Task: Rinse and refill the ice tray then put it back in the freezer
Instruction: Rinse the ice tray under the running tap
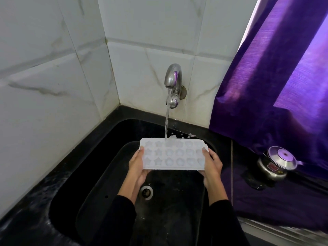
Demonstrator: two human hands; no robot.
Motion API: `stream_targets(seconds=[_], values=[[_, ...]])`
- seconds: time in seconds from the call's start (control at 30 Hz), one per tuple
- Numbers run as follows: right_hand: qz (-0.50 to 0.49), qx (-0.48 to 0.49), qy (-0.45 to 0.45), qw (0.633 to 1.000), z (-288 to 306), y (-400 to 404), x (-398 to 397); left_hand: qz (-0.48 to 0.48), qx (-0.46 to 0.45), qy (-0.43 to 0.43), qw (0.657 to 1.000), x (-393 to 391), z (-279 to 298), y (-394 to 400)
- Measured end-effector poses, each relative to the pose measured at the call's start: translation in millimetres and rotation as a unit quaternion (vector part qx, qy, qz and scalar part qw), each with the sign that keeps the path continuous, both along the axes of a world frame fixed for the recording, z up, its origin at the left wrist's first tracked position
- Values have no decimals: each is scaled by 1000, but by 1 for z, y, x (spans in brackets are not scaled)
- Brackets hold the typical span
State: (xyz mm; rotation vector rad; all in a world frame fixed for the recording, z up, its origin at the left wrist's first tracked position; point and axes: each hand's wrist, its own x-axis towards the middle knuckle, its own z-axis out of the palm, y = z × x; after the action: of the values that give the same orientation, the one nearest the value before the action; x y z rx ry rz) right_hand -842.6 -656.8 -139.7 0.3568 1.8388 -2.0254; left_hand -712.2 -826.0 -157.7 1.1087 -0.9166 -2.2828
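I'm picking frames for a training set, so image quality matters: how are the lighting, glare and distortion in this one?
Head view: wide-angle bending curves the tile lines and counter edge; purple light through the curtain tints the tap and pot lid; the black sink is dark with little detail; the white tray, gripped by left hand and right hand, looks pale and soft-edged.

Pot (276,162) label unreadable (too small); curtain (284,77) cut off.
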Motion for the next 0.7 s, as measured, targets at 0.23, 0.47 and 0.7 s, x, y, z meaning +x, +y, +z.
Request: stream_targets(seconds=[0.23,0.47,0.7], values=[[-151,0,41,988,-5,5,10,-37,52,69,996,-13,6,8],[-209,3,70,975,0,12,7,-53,55,74,994,-26,18,17],[-229,-13,87,969,8,13,4,-22,56,10,998,-37,25,21]])
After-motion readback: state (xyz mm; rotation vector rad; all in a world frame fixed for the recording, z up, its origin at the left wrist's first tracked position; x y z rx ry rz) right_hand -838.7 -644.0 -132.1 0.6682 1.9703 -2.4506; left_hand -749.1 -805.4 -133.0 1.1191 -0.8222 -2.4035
